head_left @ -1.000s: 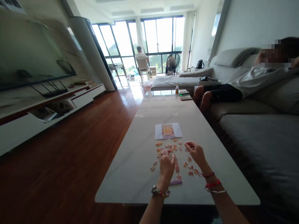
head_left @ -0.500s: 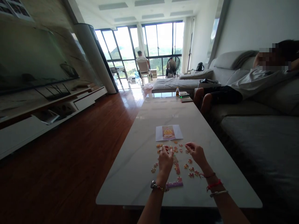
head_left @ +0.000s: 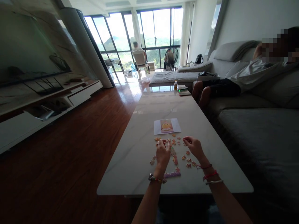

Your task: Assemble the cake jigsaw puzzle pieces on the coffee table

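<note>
My left hand is over the puzzle pieces, its fingers curled in towards the thumb; whatever they hold is hidden. To its right, my right hand has thumb and fingertips pinched together, on something too small to make out. Loose jigsaw pieces lie around both hands, in pink, yellow and orange. A joined strip of purple puzzle pieces lies nearest me, and a joined pink column runs upward beside my left hand, which partly covers the pieces. Beyond them lies a creased paper sheet with a printed yellow picture.
The white marble-patterned table stretches away from me. A small bottle and phone-like flat objects are at its far end. On the grey sofa to the right, a person leans back. Another person sits near the windows.
The whole view has shifted, so the table and hands appear slightly higher. Both hands keep nearly the same places over the pieces, with little finger movement.
</note>
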A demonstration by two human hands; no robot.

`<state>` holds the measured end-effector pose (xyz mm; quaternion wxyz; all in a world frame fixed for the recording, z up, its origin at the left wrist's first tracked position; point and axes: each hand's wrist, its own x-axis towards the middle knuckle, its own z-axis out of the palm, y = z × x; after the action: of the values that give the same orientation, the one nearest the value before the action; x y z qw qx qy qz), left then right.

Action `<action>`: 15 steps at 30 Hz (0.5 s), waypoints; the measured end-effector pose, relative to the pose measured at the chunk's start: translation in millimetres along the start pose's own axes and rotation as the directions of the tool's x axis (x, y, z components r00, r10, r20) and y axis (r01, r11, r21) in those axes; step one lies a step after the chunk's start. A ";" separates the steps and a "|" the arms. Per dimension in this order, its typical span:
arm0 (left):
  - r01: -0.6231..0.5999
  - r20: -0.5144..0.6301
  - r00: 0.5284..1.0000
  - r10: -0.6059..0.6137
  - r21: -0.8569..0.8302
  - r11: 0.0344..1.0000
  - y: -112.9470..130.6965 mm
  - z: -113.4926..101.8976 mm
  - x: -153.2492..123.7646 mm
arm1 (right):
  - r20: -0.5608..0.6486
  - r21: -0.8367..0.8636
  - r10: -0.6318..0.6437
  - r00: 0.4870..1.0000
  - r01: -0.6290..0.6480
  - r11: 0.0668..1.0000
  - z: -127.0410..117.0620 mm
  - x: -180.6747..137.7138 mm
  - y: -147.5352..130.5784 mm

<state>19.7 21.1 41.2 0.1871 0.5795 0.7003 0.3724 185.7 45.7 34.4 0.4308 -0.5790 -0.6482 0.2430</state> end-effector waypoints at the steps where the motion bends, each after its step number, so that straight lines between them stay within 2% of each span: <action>1: 0.003 0.005 1.000 -0.004 0.003 1.000 -1.8 -0.4 -4.0 | -0.001 -0.008 0.012 1.000 -0.012 1.000 -1.8 -2.3 -0.5; 5: -0.006 0.050 0.999 0.005 0.002 1.000 -13.2 1.5 -33.7 | 0.013 -0.028 0.060 0.998 -0.060 0.998 -7.4 -20.6 6.2; 10: 0.053 0.187 0.981 -0.048 -0.022 0.998 -29.7 11.6 -77.8 | 0.071 0.011 0.160 0.985 -0.161 0.987 -10.2 -59.2 25.9; 15: 0.081 0.234 0.970 -0.072 -0.029 0.996 -33.4 20.7 -89.5 | 0.051 0.023 0.259 0.964 -0.261 0.965 -16.5 -74.5 44.0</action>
<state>34.7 -59.4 -12.2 0.2931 0.5882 0.6881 0.3076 220.4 -19.5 -13.7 0.3882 -0.6465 -0.5730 0.3210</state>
